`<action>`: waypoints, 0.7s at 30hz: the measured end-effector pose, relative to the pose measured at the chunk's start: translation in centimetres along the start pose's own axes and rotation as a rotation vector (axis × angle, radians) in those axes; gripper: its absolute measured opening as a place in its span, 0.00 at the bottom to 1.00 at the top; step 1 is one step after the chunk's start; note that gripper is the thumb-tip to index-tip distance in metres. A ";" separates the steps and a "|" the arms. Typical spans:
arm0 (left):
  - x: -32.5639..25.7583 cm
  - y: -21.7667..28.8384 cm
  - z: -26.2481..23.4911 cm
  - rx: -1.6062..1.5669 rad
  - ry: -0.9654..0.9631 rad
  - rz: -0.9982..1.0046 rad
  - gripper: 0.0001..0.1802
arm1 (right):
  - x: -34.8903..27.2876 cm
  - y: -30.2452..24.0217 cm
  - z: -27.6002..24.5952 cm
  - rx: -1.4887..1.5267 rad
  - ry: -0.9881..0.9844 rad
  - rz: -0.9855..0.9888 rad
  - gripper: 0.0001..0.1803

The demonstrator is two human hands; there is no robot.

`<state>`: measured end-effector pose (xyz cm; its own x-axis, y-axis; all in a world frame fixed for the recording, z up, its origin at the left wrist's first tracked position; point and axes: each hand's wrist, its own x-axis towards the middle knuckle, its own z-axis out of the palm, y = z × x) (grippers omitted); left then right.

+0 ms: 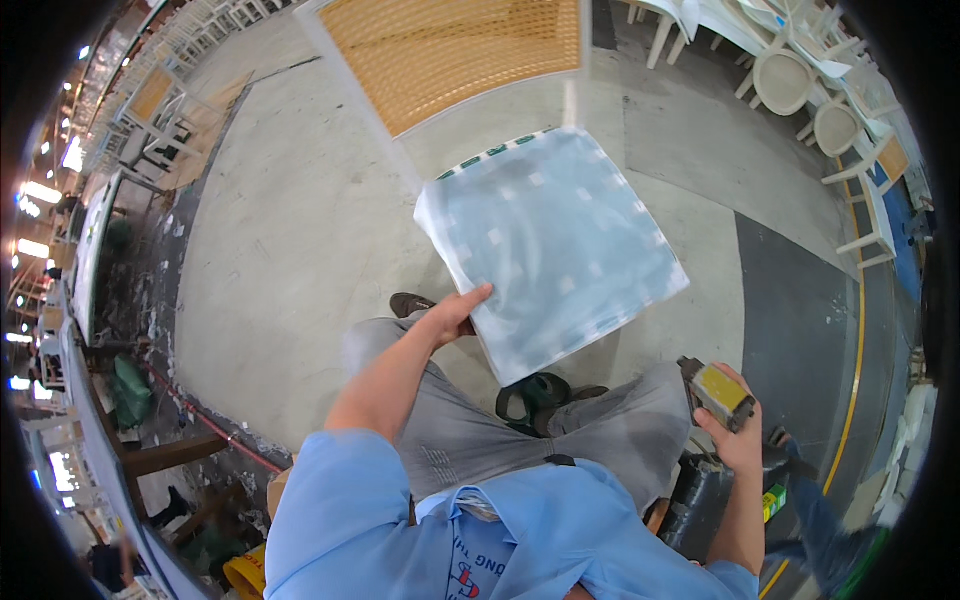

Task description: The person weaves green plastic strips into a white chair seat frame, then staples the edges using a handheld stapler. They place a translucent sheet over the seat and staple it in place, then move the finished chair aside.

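A white-framed chair stands in front of me, its woven cane backrest [460,50] at the far side. Pale bluish wrapping with green marks along one edge covers its seat [545,250], which is tilted toward my knees. My left hand [460,312] is closed on the seat's near left edge, thumb on top and the other fingers hidden beneath. Off to the right, over my right knee, my right hand [738,435] grips a dark block-shaped tool [722,392] with a yellow face. The tool is apart from the chair, and its exact kind does not show.
Unfinished white chairs [785,80] crowd the far right, with more rows [150,110] at the far left. Beside my right leg sits a black box-like object [697,507]. A blurred person [825,525] is at the lower right. A long bench [110,430] and green bag [132,390] line the left.
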<state>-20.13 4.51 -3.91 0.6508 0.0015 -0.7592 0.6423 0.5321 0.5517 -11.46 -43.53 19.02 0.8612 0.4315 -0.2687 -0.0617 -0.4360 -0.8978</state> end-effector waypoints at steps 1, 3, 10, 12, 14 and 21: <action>-0.4 1.3 -0.9 0.041 0.004 -0.048 0.41 | 0.0 -0.1 -0.1 0.022 0.003 0.012 0.38; -0.8 2.1 -2.7 0.084 0.029 -0.060 0.45 | 0.5 -0.7 0.0 0.021 -0.004 0.015 0.38; -0.4 7.7 -2.3 0.540 1.014 0.357 0.40 | 2.0 -0.2 0.4 0.010 0.063 0.049 0.41; 0.0 10.4 -1.9 0.609 1.072 0.335 0.34 | 3.0 -1.2 1.3 0.041 0.034 0.085 0.41; 0.4 12.2 -3.3 0.635 1.063 0.251 0.27 | 4.0 -1.9 2.3 0.021 -0.009 0.054 0.41; 2.0 14.5 -4.3 0.210 0.404 0.527 0.10 | 5.0 -3.2 3.7 -0.002 -0.037 0.085 0.40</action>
<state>-11.30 15.85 1.08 0.7219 0.5514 -0.4182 0.3728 0.1991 0.9063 -8.82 -37.07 19.30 0.8337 0.4217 -0.3566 -0.1328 -0.4737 -0.8706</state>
